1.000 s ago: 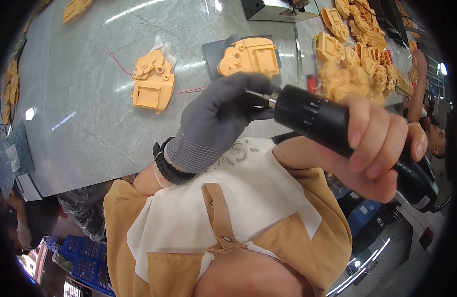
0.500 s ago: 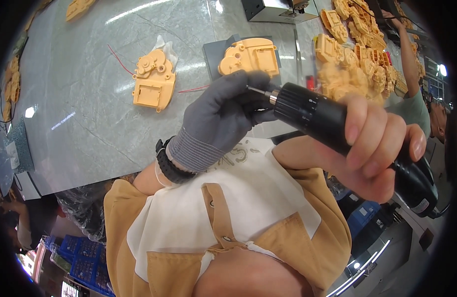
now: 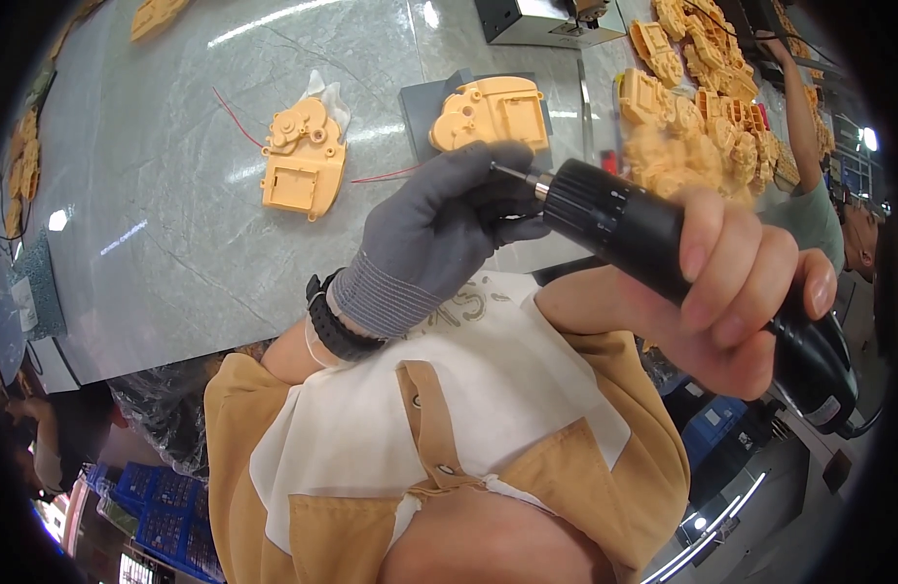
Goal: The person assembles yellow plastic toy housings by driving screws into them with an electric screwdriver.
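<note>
My bare right hand (image 3: 736, 292) is wrapped tight round the black electric screwdriver (image 3: 653, 243), while my gloved left hand (image 3: 439, 234) curls closed about its bit (image 3: 512, 173), so I judge I'm seating a screw on the tip and must next carry it to the orange plastic housing (image 3: 493, 112) on its grey pad just beyond. A second orange housing (image 3: 303, 156) with red wire lies well left on the grey table (image 3: 157, 243), a heap of orange parts (image 3: 702, 107) sits right, and my own left hand hides the tip.

2 plastic parts lie on the table (image 3: 176, 234). The left part (image 3: 304, 156) lies to the left of the other part (image 3: 490, 112), which sits on a flat pad (image 3: 421, 105). A pile of parts (image 3: 702, 107) lies to the right. A box (image 3: 531, 19) stands behind.
</note>
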Demonstrator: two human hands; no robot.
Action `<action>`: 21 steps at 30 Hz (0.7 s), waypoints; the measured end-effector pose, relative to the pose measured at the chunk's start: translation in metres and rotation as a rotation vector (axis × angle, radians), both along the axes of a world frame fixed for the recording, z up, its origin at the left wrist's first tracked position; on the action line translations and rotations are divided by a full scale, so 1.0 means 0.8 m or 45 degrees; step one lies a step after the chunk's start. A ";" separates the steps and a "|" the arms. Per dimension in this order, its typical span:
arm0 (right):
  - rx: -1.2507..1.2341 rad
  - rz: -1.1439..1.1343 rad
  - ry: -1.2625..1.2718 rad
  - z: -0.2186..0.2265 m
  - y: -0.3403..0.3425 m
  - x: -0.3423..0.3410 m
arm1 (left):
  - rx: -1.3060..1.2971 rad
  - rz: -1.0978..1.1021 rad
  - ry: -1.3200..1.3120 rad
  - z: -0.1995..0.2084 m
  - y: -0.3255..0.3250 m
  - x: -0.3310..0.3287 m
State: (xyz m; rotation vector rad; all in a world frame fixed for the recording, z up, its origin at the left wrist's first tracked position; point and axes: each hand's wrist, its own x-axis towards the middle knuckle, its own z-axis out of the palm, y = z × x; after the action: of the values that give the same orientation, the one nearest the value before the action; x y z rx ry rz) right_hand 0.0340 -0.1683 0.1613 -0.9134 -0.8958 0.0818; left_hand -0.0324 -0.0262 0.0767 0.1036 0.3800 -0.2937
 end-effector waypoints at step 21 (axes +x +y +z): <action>0.029 -0.036 -0.007 -0.007 -0.004 0.006 | -0.100 -0.166 -0.106 -0.012 0.008 0.000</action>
State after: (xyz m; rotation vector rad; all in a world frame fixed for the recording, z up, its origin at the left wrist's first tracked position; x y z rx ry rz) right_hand 0.0385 -0.1718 0.1555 -0.9053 -0.8870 0.0453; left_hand -0.0324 -0.0196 0.0670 0.0636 0.2788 -0.4315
